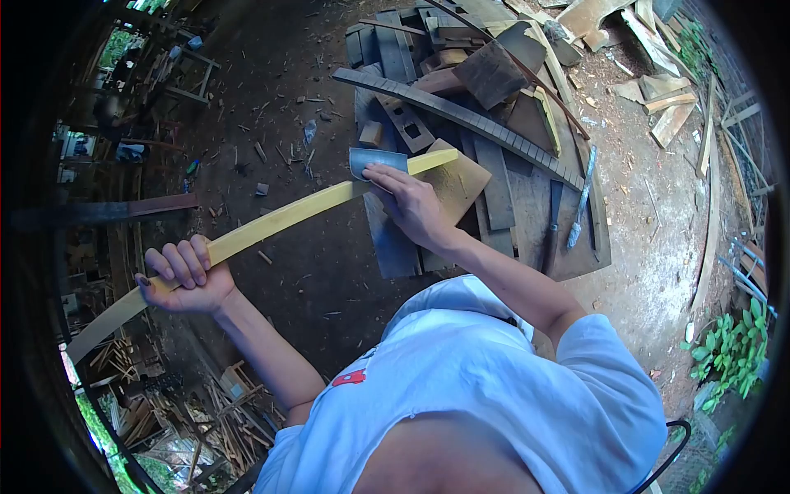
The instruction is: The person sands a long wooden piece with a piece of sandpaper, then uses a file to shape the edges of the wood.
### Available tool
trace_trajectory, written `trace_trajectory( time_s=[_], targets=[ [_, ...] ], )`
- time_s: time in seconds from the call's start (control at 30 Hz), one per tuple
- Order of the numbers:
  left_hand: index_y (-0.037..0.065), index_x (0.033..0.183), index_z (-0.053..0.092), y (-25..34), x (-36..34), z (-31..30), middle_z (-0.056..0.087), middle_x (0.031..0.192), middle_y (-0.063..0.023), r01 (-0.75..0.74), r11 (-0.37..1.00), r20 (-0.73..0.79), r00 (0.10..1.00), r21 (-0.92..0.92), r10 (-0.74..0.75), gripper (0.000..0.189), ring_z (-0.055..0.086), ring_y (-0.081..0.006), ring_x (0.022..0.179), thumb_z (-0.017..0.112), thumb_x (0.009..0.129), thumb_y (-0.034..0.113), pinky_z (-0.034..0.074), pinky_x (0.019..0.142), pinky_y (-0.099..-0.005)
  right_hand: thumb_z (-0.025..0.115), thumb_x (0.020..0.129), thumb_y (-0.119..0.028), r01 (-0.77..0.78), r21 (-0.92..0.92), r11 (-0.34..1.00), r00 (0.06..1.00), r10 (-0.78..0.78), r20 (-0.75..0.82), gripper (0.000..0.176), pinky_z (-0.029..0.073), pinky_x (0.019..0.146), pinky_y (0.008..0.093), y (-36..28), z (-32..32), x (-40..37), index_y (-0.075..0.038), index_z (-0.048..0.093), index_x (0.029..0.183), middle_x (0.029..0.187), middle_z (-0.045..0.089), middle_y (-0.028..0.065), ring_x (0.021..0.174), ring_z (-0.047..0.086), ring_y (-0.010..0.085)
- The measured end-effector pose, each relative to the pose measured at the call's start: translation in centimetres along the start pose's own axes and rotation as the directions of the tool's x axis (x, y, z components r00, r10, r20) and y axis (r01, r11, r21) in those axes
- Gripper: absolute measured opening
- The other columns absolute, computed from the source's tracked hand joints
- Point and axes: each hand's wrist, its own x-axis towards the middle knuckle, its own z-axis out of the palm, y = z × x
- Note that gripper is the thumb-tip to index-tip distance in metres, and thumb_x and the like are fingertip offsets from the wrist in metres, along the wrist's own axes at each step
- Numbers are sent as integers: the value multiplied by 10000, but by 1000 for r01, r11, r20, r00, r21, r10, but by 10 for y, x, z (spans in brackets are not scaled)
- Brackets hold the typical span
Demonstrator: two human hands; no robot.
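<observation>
Held in the air above the dirt floor (329, 280), in front of a pile of dark planks (485, 140): a long, thin yellow wooden strip (280, 216). Left hand (185, 278) closed around it low down, fingers curled over the top edge. Right hand (411, 206) gripping a grey metal blade (374, 159), pressed against the strip near its far end. Probably light and somewhat springy, judging by the gentle bow; dry rather than slippery, likely to flex or whip if held at one end only, so best taken at two well-spaced places. Long axis from lower left to upper right, far tip toward the planks, near end trailing past the left hand.
</observation>
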Motion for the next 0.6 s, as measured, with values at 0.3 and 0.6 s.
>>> trace_trajectory(
  time_s=[0.3,0.6],
  targets=[
    [170,636,358,2,-5,-4,291,418,60,6,1000,8,1000,-20,-6,409,233,-37,334,488,918,437,239,415,-198,544,883,-153,-469,-284,836,882,461,-101,266,485,785,441,130,-28,-3,-81,623,1127,939,647,210,903,617,383],
    [167,641,360,-2,8,-11,296,414,60,71,986,194,980,-152,-41,394,245,-41,329,489,914,421,252,415,-201,518,928,-219,-398,-258,880,916,397,-59,249,483,822,440,139,-28,-15,-82,634,1102,1058,634,202,976,611,373]
  ],
)
